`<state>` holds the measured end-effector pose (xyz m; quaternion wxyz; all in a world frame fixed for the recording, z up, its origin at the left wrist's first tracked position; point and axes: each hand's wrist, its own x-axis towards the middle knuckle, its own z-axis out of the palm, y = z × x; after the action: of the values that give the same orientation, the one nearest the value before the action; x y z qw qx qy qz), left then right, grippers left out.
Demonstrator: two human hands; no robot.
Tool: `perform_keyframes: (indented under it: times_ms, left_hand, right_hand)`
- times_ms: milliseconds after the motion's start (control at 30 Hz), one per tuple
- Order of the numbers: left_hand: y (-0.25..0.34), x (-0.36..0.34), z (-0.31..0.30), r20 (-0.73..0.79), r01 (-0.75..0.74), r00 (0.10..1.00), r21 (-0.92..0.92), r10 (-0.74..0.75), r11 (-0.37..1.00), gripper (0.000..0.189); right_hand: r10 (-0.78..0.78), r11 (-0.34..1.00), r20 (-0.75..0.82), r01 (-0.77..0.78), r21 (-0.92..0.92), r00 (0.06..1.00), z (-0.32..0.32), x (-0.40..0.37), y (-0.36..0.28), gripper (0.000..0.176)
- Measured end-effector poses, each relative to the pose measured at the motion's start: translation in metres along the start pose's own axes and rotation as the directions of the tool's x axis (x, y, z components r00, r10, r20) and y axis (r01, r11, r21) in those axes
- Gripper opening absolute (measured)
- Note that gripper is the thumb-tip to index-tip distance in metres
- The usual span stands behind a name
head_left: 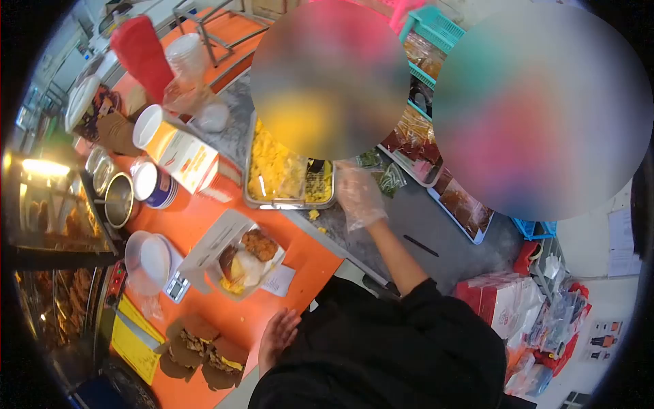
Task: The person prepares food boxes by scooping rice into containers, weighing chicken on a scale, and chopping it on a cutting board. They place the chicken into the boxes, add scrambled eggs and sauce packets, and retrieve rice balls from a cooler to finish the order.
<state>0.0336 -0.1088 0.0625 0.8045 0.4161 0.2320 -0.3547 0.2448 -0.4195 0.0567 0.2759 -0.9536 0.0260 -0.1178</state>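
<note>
My right hand (357, 196), in a clear plastic glove, reaches over the grey counter at the right edge of a metal tray (255, 202). Its fingertips run up to a blurred patch, so their grip cannot be made out. Yellow, scrambled-egg-like food (267, 163) and a darker green mix (318, 185) fill the tray. Small bags of green leaves (390, 180) lie just right of the glove. My left hand (278, 335) is bare, low at the orange table's edge, fingers loosely extended and holding nothing. Above it stands an open paper box (208, 247) with rice (251, 267), fried chicken (259, 244) and yellow food.
Stacked paper cups (153, 183), a metal bowl (119, 199) and a digital scale (178, 286) stand on the left. A knife (138, 331) lies on a yellow board (129, 354) near brown wrappers with food (197, 347). A black pen-like stick (421, 245) and packed trays (463, 203) are at right.
</note>
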Motion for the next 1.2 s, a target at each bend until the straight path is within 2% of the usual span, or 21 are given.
perform_keyframes:
  times_ms: [33, 100, 167, 267, 367, 467, 533, 567, 633, 667, 700, 733, 767, 800, 867, 933, 1000, 1067, 1100, 1167, 1200]
  left_hand:
    - [0.006, 0.015, 0.018, -0.061, 0.030, 0.998, 0.068, -0.026, 0.997, 0.074]
    - [0.026, 0.044, 0.057, 0.219, -0.311, 0.944, 0.326, 0.248, 0.893, 0.062]
    - [0.058, 0.081, 0.118, 0.334, -0.423, 0.904, 0.608, 0.266, 0.672, 0.058]
    - [0.050, 0.193, 0.165, 0.583, -0.660, 0.746, 0.711, 0.322, 0.242, 0.057]
    - [0.016, 0.282, 0.196, 0.640, -0.495, 0.556, 0.768, 0.531, -0.406, 0.056]
    - [0.003, 0.320, 0.193, 0.615, -0.342, 0.621, 0.770, 0.485, -0.539, 0.048]
    - [0.003, 0.317, 0.192, 0.567, -0.370, 0.712, 0.804, 0.414, -0.466, 0.045]
    - [0.006, 0.306, 0.190, 0.516, -0.383, 0.789, 0.837, 0.333, -0.391, 0.042]
    - [0.005, 0.279, 0.182, 0.550, -0.510, 0.738, 0.834, 0.391, -0.211, 0.037]
    - [0.000, 0.259, 0.177, 0.529, -0.561, 0.728, 0.826, 0.436, -0.065, 0.035]
    - [-0.003, 0.236, 0.169, 0.491, -0.598, 0.715, 0.798, 0.497, 0.072, 0.034]
    - [0.001, 0.210, 0.159, 0.467, -0.584, 0.789, 0.773, 0.399, 0.249, 0.032]
    - [0.008, 0.183, 0.144, 0.447, -0.542, 0.840, 0.725, 0.308, 0.425, 0.031]
    - [0.014, 0.155, 0.125, 0.347, -0.500, 0.854, 0.750, 0.387, 0.433, 0.031]
    - [0.021, 0.101, 0.098, 0.393, -0.583, 0.813, 0.561, 0.430, 0.588, 0.028]
    - [0.029, 0.044, 0.073, 0.208, -0.546, 0.808, 0.617, 0.551, 0.567, 0.028]
    - [0.034, -0.023, 0.050, 0.074, -0.504, 0.778, 0.666, 0.624, 0.550, 0.027]
    - [0.035, -0.093, 0.031, -0.059, -0.466, 0.713, 0.704, 0.699, 0.536, 0.025]
    - [0.032, -0.127, 0.017, -0.150, -0.432, 0.655, 0.729, 0.741, 0.530, 0.024]
    - [0.023, -0.174, -0.014, -0.452, -0.349, 0.448, 0.706, 0.771, 0.616, 0.018]
    - [0.019, -0.188, -0.037, -0.570, -0.320, 0.316, 0.689, 0.759, 0.650, 0.017]
  right_hand:
    - [0.013, 1.000, 0.001, -0.013, -0.002, 1.000, -0.009, -0.004, 0.016, 0.030]
    - [0.160, 0.923, -0.089, -0.181, -0.340, 0.983, -0.022, -0.015, 0.045, 0.031]
    - [0.185, 0.904, -0.057, -0.192, -0.382, 0.981, -0.014, -0.027, 0.080, 0.032]
    - [0.247, 0.923, 0.021, -0.229, -0.309, 0.969, -0.019, -0.034, 0.106, 0.033]
    - [0.318, 0.941, 0.025, -0.312, -0.129, 0.948, -0.034, -0.037, 0.110, 0.032]
    - [0.412, 0.911, -0.109, -0.410, 0.040, 0.905, -0.043, -0.046, 0.117, 0.028]
    - [0.468, 0.882, -0.178, -0.447, 0.149, 0.865, -0.052, -0.052, 0.117, 0.026]
    - [0.441, 0.896, -0.149, -0.442, 0.030, 0.885, -0.064, -0.054, 0.109, 0.023]
    - [0.355, 0.912, -0.072, -0.362, -0.193, 0.932, -0.079, -0.048, 0.096, 0.019]
    - [0.541, 0.832, -0.099, -0.514, 0.209, 0.835, -0.074, -0.045, 0.095, 0.018]
    - [0.526, 0.820, -0.088, -0.476, 0.319, 0.846, -0.066, -0.044, 0.096, 0.017]
    - [0.510, 0.794, -0.078, -0.434, 0.426, 0.856, -0.059, -0.044, 0.096, 0.017]
    - [0.311, 0.920, -0.068, -0.283, 0.271, 0.948, -0.045, -0.038, 0.076, 0.017]
    - [0.097, 0.988, -0.055, -0.089, 0.126, 0.994, -0.031, -0.032, 0.057, 0.017]
    - [-0.162, 0.987, 0.059, 0.161, 0.031, 0.985, -0.033, -0.016, -0.043, 0.018]
    - [-0.440, 0.887, 0.106, 0.413, 0.208, 0.892, -0.029, -0.028, -0.147, 0.021]
    - [-0.562, 0.779, 0.221, 0.421, 0.465, 0.797, -0.013, -0.055, -0.221, 0.023]
    - [-0.887, 0.459, 0.069, 0.854, 0.246, 0.457, 0.045, -0.090, -0.265, 0.026]
    - [-0.970, 0.241, 0.039, 0.966, 0.097, 0.238, 0.083, -0.109, -0.282, 0.026]
    - [-0.991, 0.012, 0.131, 0.997, -0.071, 0.021, 0.125, -0.130, -0.320, 0.027]
    - [-0.884, 0.244, 0.447, 0.952, 0.183, 0.141, 0.128, -0.137, -0.348, 0.024]
